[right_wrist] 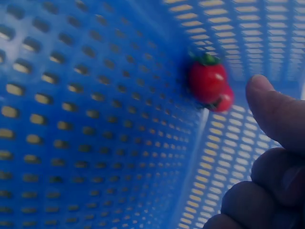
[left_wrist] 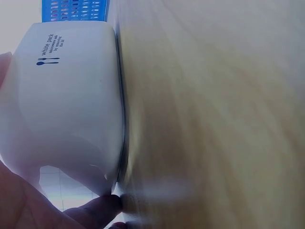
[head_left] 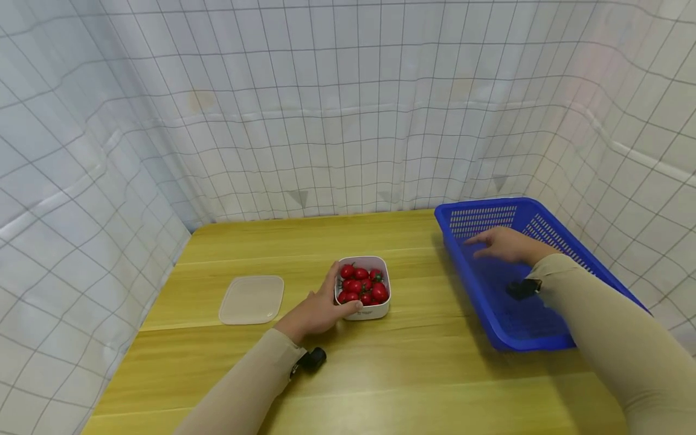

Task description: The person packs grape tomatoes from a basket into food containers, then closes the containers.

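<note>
Left hand [head_left: 318,311] grips the near-left corner of a white container [head_left: 365,289] filled with red cherry tomatoes [head_left: 363,285], thumb along the front rim and fingers curled round the left wall; the container stands on the wooden surface [head_left: 380,374]. Its translucent lid [head_left: 252,299] lies flat to the left, apart from it. Right hand [head_left: 502,244] hovers inside the blue perforated basket [head_left: 549,338] at the right, fingers relaxed and extended, holding nothing. In the right wrist view, two tomatoes [right_wrist: 209,83] rest against the basket wall, just beyond the fingertips [right_wrist: 267,102].
</note>
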`<state>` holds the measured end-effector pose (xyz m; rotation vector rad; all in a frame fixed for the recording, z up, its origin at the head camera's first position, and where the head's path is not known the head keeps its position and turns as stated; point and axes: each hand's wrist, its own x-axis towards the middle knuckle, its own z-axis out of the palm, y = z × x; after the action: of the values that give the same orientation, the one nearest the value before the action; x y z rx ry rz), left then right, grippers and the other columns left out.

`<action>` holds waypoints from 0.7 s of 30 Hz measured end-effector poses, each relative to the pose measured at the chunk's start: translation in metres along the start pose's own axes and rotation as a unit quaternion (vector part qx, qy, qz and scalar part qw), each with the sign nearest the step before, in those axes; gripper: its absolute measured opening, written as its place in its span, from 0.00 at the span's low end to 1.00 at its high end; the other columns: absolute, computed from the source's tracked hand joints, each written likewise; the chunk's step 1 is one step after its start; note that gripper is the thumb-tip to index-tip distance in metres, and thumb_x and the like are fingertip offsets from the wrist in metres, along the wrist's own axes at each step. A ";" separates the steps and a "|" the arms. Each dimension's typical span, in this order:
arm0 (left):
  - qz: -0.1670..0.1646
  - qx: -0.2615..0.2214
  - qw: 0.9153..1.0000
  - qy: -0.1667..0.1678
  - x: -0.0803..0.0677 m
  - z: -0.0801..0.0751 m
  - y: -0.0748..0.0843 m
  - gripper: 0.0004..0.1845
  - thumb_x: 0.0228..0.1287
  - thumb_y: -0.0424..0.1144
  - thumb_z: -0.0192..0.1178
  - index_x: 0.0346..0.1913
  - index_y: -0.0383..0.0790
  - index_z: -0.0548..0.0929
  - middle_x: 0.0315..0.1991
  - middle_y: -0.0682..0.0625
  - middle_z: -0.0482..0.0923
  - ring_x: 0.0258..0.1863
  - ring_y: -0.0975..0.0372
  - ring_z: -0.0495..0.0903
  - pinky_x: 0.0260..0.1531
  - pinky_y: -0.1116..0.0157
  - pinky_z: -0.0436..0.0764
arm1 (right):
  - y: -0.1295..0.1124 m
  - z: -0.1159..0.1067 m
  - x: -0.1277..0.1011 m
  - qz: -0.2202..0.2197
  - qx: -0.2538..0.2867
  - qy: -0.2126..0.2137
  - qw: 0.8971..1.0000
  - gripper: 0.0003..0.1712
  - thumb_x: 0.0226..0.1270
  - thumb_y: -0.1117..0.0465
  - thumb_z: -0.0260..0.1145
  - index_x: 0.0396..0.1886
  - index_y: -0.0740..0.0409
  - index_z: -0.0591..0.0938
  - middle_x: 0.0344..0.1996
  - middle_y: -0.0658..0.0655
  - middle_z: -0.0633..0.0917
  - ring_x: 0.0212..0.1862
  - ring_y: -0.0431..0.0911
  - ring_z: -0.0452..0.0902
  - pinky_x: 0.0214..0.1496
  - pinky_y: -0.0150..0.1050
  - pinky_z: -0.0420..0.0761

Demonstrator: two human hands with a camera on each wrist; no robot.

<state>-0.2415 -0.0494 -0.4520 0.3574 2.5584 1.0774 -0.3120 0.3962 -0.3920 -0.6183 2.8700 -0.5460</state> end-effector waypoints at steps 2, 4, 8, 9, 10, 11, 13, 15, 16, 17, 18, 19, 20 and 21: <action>-0.002 0.000 1.000 0.000 0.000 0.000 0.000 0.60 0.68 0.65 0.62 0.87 0.53 0.33 0.86 0.40 0.50 0.77 0.32 0.63 0.83 0.38 0.37 | 0.000 0.004 0.002 -0.009 0.006 -0.009 1.000 0.22 0.71 0.61 0.71 0.63 0.60 0.86 0.61 0.69 0.85 0.66 0.67 0.79 0.67 0.65 0.78; -0.003 0.001 1.000 -0.001 0.000 0.000 0.000 0.60 0.68 0.66 0.62 0.87 0.53 0.32 0.86 0.40 0.50 0.78 0.31 0.62 0.83 0.38 0.38 | 0.000 0.007 0.005 -0.010 0.009 -0.019 1.000 0.23 0.71 0.60 0.72 0.63 0.60 0.86 0.62 0.68 0.85 0.66 0.67 0.79 0.67 0.64 0.78; -0.004 0.003 1.000 -0.002 -0.001 0.000 0.000 0.60 0.68 0.66 0.61 0.87 0.53 0.32 0.85 0.39 0.50 0.78 0.29 0.60 0.82 0.36 0.39 | 0.001 0.011 0.007 -0.004 0.005 -0.029 1.000 0.25 0.70 0.59 0.72 0.65 0.61 0.85 0.63 0.69 0.84 0.67 0.68 0.77 0.68 0.65 0.76; -0.003 0.003 1.000 -0.002 -0.001 0.000 0.000 0.60 0.68 0.66 0.61 0.87 0.53 0.32 0.85 0.39 0.50 0.78 0.29 0.59 0.82 0.35 0.40 | 0.001 0.012 0.008 -0.004 0.004 -0.031 0.999 0.25 0.70 0.59 0.72 0.65 0.62 0.84 0.63 0.70 0.84 0.67 0.68 0.77 0.69 0.65 0.76; -0.004 0.004 1.000 -0.002 0.000 0.000 0.000 0.60 0.68 0.66 0.61 0.87 0.53 0.32 0.85 0.38 0.50 0.78 0.29 0.59 0.82 0.35 0.40 | 0.000 0.013 0.008 -0.003 0.006 -0.033 0.999 0.26 0.69 0.60 0.72 0.65 0.63 0.84 0.63 0.70 0.84 0.67 0.67 0.78 0.69 0.65 0.76; -0.005 0.005 1.000 -0.001 0.000 0.000 0.000 0.60 0.68 0.66 0.61 0.87 0.53 0.32 0.85 0.38 0.51 0.78 0.29 0.59 0.82 0.35 0.40 | 0.000 0.013 0.008 -0.001 0.005 -0.035 0.999 0.26 0.69 0.60 0.72 0.65 0.63 0.84 0.62 0.70 0.85 0.66 0.67 0.79 0.69 0.64 0.76; -0.008 0.007 1.000 -0.001 0.000 0.000 0.000 0.60 0.68 0.67 0.61 0.87 0.54 0.32 0.85 0.39 0.50 0.78 0.29 0.58 0.82 0.36 0.40 | 0.000 0.014 0.009 -0.003 -0.003 -0.036 0.999 0.26 0.68 0.60 0.73 0.64 0.64 0.84 0.61 0.70 0.85 0.65 0.66 0.80 0.68 0.64 0.77; -0.009 0.006 1.000 -0.001 0.000 0.001 -0.001 0.60 0.68 0.67 0.61 0.87 0.54 0.32 0.85 0.38 0.51 0.78 0.28 0.57 0.82 0.35 0.40 | 0.001 0.015 0.009 -0.003 -0.010 -0.037 0.999 0.26 0.68 0.59 0.73 0.64 0.64 0.84 0.61 0.70 0.85 0.64 0.65 0.80 0.68 0.64 0.77; -0.010 0.007 1.000 -0.001 0.000 0.001 -0.001 0.60 0.68 0.67 0.61 0.87 0.54 0.32 0.85 0.39 0.51 0.79 0.28 0.57 0.82 0.35 0.40 | 0.001 0.015 0.010 -0.004 -0.017 -0.035 0.999 0.26 0.68 0.59 0.73 0.64 0.63 0.84 0.61 0.70 0.85 0.64 0.65 0.80 0.67 0.64 0.77; -0.010 0.006 1.000 -0.001 0.000 0.001 0.000 0.60 0.68 0.67 0.61 0.87 0.54 0.32 0.85 0.39 0.51 0.79 0.28 0.56 0.82 0.35 0.40 | 0.002 0.015 0.010 -0.005 -0.022 -0.034 0.999 0.26 0.68 0.58 0.73 0.64 0.63 0.85 0.61 0.70 0.85 0.64 0.65 0.81 0.67 0.63 0.77; -0.011 0.006 1.000 -0.001 0.000 0.001 0.000 0.60 0.68 0.66 0.61 0.87 0.54 0.32 0.85 0.39 0.51 0.79 0.29 0.56 0.82 0.35 0.40 | 0.002 0.016 0.011 -0.008 -0.026 -0.031 0.999 0.26 0.68 0.58 0.73 0.64 0.62 0.85 0.62 0.69 0.85 0.65 0.65 0.80 0.68 0.64 0.77; -0.009 0.006 1.000 -0.001 0.000 0.001 0.000 0.60 0.68 0.66 0.61 0.87 0.54 0.32 0.85 0.39 0.51 0.79 0.29 0.57 0.82 0.35 0.40 | 0.003 0.016 0.011 -0.009 -0.028 -0.030 0.999 0.26 0.68 0.58 0.73 0.64 0.62 0.85 0.61 0.69 0.86 0.63 0.64 0.81 0.66 0.63 0.78; -0.009 0.006 1.000 -0.001 0.000 0.001 0.000 0.60 0.68 0.66 0.61 0.87 0.54 0.32 0.85 0.38 0.52 0.79 0.29 0.58 0.82 0.36 0.40 | 0.003 0.016 0.012 -0.010 -0.026 -0.030 0.999 0.26 0.68 0.58 0.73 0.64 0.62 0.85 0.58 0.68 0.87 0.60 0.62 0.82 0.64 0.61 0.79; -0.008 0.005 1.000 -0.001 0.000 0.001 0.000 0.60 0.68 0.66 0.61 0.87 0.53 0.32 0.85 0.38 0.52 0.78 0.30 0.59 0.82 0.36 0.40 | 0.003 0.016 0.012 -0.009 -0.023 -0.032 0.999 0.27 0.68 0.57 0.73 0.64 0.62 0.84 0.54 0.66 0.88 0.57 0.60 0.83 0.62 0.59 0.80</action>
<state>-0.2410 -0.0485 -0.4524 0.3396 2.5624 1.0576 -0.3208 0.3886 -0.4086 -0.6579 2.8261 -0.4540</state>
